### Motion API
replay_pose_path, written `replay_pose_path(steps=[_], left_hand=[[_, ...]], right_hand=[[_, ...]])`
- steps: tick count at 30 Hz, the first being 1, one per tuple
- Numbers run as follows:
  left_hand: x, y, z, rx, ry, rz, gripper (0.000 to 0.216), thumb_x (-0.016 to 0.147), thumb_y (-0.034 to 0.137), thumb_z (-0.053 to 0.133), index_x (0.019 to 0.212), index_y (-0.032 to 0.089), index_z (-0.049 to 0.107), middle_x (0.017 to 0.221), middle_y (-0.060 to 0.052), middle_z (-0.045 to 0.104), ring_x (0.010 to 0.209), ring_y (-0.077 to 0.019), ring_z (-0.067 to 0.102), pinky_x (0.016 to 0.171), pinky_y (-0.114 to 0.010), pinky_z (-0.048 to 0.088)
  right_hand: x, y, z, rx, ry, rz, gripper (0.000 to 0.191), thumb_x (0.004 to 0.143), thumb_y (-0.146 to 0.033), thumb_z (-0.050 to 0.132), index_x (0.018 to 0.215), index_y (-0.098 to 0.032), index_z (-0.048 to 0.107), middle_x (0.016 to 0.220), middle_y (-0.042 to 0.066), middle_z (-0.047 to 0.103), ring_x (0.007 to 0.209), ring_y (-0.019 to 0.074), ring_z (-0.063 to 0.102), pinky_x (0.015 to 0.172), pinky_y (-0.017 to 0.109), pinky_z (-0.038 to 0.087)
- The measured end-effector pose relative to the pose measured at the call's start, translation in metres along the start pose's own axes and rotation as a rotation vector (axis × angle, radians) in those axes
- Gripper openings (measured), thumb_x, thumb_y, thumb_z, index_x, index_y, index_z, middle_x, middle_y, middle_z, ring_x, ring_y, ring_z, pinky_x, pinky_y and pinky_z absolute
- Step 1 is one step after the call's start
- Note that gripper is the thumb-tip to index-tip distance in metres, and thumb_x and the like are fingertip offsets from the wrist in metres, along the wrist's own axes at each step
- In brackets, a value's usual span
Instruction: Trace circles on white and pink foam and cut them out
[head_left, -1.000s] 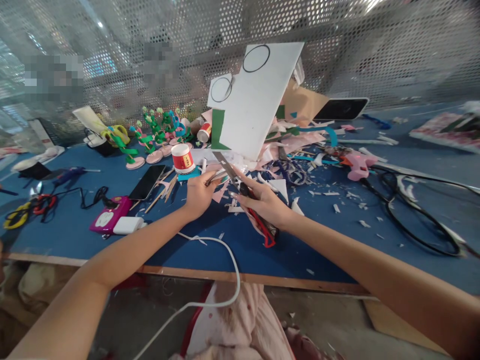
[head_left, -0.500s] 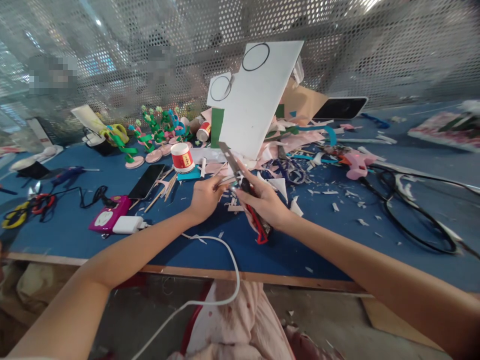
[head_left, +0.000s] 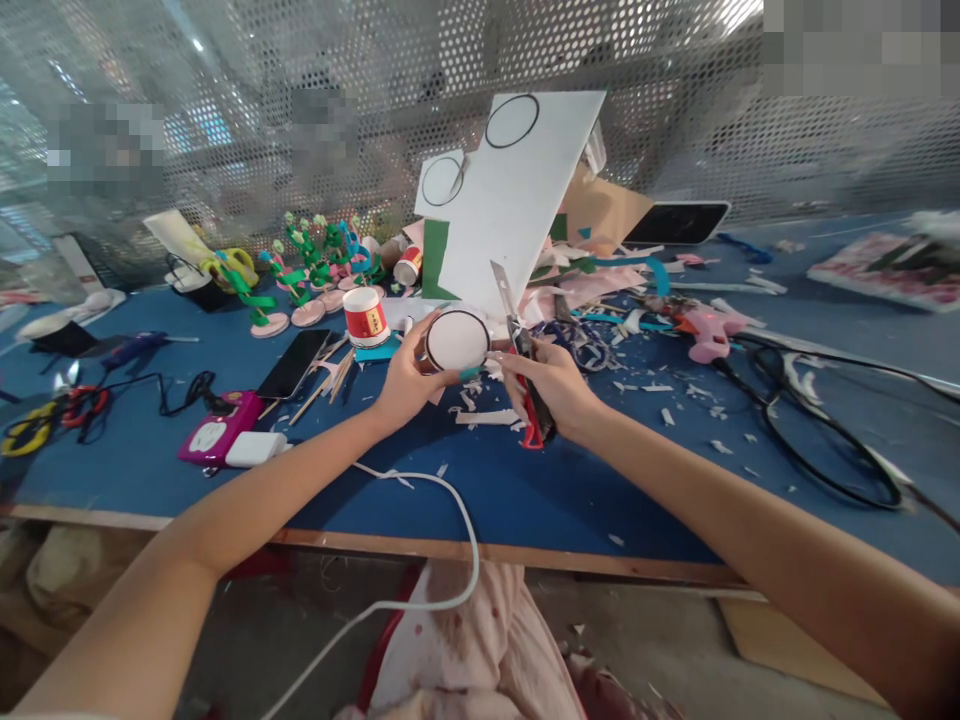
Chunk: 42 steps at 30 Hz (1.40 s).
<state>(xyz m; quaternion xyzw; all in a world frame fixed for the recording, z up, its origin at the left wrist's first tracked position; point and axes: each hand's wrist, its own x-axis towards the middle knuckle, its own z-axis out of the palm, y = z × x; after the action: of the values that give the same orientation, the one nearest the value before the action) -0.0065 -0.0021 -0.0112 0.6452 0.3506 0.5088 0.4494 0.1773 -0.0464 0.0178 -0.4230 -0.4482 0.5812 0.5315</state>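
My left hand (head_left: 405,385) is closed on a white foam disc (head_left: 457,342) with a black outline and holds it up facing me. My right hand (head_left: 551,385) grips red-handled scissors (head_left: 525,375), blades pointing up, and its fingertips touch the disc's right edge. Both hands hover over the blue table (head_left: 487,480). Behind them a white foam sheet (head_left: 517,200) with drawn circles leans upright.
A red-and-white paper cup (head_left: 366,317), a black phone (head_left: 295,364), a pink device with a white charger (head_left: 221,437), green-and-pink craft figures (head_left: 300,270), a pink glue gun (head_left: 709,332) and black cables (head_left: 825,430) lie around. Paper scraps litter the table.
The left hand turned the cut piece up so the round disc now faces me. The right hand swung the scissors upright and moved slightly right.
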Motion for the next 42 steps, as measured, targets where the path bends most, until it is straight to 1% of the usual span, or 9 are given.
replay_pose_path(steps=[8, 20, 25, 28, 31, 33, 35, 38, 42], left_hand=[[0.000, -0.003, -0.001, 0.087, -0.045, 0.019, 0.111, 0.057, 0.044, 0.087, 0.151, 0.022, 0.031, 0.158, -0.018, 0.031, 0.135, -0.0393, 0.048, 0.098, -0.051, 0.055], [-0.002, -0.010, -0.001, 0.206, 0.040, 0.058, 0.104, 0.066, 0.039, 0.084, 0.152, 0.026, 0.027, 0.151, -0.018, 0.041, 0.121, -0.0337, 0.060, 0.092, -0.045, 0.059], [-0.002, -0.007, -0.002, 0.403, 0.053, 0.199, 0.097, 0.061, 0.036, 0.088, 0.145, 0.020, 0.040, 0.150, -0.017, 0.044, 0.138, -0.0360, 0.045, 0.110, -0.049, 0.045], [-0.002, -0.004, -0.002, 0.477, 0.126, 0.230, 0.090, 0.059, 0.038, 0.089, 0.137, 0.018, 0.047, 0.144, -0.017, 0.051, 0.137, -0.0354, 0.046, 0.113, -0.049, 0.042], [0.001, -0.004, -0.005, 0.426, 0.288, 0.212, 0.079, 0.064, 0.045, 0.084, 0.130, 0.017, 0.050, 0.135, -0.017, 0.058, 0.126, -0.0320, 0.056, 0.100, -0.043, 0.052], [0.007, -0.006, -0.010, 0.314, 0.426, 0.158, 0.071, 0.070, 0.051, 0.078, 0.126, 0.017, 0.048, 0.126, -0.016, 0.060, 0.109, -0.0264, 0.066, 0.084, -0.036, 0.059], [0.014, -0.009, -0.017, 0.172, 0.543, 0.065, 0.060, 0.081, 0.056, 0.065, 0.124, 0.019, 0.044, 0.117, -0.013, 0.061, 0.087, -0.0191, 0.071, 0.068, -0.030, 0.060], [0.020, -0.014, -0.025, 0.034, 0.601, -0.018, 0.046, 0.093, 0.059, 0.044, 0.119, 0.022, 0.041, 0.108, -0.010, 0.060, 0.076, -0.0151, 0.070, 0.062, -0.028, 0.058], [0.016, -0.021, -0.021, 0.032, 0.586, -0.062, 0.044, 0.095, 0.061, 0.036, 0.115, 0.022, 0.040, 0.105, -0.010, 0.059, 0.084, -0.0187, 0.070, 0.069, -0.032, 0.058]], right_hand=[[0.006, -0.003, -0.006, 0.034, -0.085, 0.041, 0.035, 0.066, -0.034, 0.077, 0.063, -0.023, 0.044, 0.038, -0.009, 0.037, 0.026, 0.0073, 0.037, 0.024, 0.021, 0.029], [0.010, 0.001, -0.009, 0.020, -0.154, 0.100, 0.039, 0.070, -0.036, 0.072, 0.055, -0.023, 0.038, 0.037, -0.008, 0.037, 0.025, 0.0058, 0.035, 0.025, 0.019, 0.027], [0.009, 0.004, -0.003, 0.048, -0.119, 0.104, 0.029, 0.066, -0.033, 0.074, 0.067, -0.020, 0.049, 0.038, -0.010, 0.039, 0.024, 0.0061, 0.033, 0.024, 0.020, 0.027], [0.006, 0.004, 0.001, 0.034, -0.048, 0.059, 0.029, 0.067, -0.035, 0.074, 0.072, -0.020, 0.050, 0.039, -0.009, 0.045, 0.025, 0.0075, 0.037, 0.024, 0.021, 0.028], [-0.002, 0.001, 0.003, 0.019, 0.026, -0.051, 0.032, 0.068, -0.040, 0.072, 0.079, -0.021, 0.049, 0.046, -0.008, 0.055, 0.025, 0.0091, 0.043, 0.023, 0.022, 0.033], [-0.007, -0.003, 0.003, -0.034, -0.107, -0.019, 0.031, 0.068, -0.040, 0.071, 0.080, -0.022, 0.049, 0.050, -0.007, 0.060, 0.025, 0.0106, 0.045, 0.023, 0.023, 0.035], [-0.011, -0.004, 0.002, -0.129, -0.357, 0.107, 0.028, 0.070, -0.037, 0.070, 0.080, -0.021, 0.050, 0.052, -0.003, 0.065, 0.025, 0.0124, 0.049, 0.024, 0.023, 0.037], [-0.012, 0.000, 0.002, -0.238, -0.614, 0.237, 0.025, 0.069, -0.031, 0.071, 0.082, -0.018, 0.052, 0.057, 0.001, 0.071, 0.032, 0.0137, 0.057, 0.030, 0.022, 0.044], [-0.002, 0.009, 0.000, -0.219, -0.566, 0.186, 0.031, 0.067, -0.030, 0.075, 0.084, -0.017, 0.052, 0.061, 0.001, 0.073, 0.043, 0.0148, 0.065, 0.044, 0.024, 0.053]])
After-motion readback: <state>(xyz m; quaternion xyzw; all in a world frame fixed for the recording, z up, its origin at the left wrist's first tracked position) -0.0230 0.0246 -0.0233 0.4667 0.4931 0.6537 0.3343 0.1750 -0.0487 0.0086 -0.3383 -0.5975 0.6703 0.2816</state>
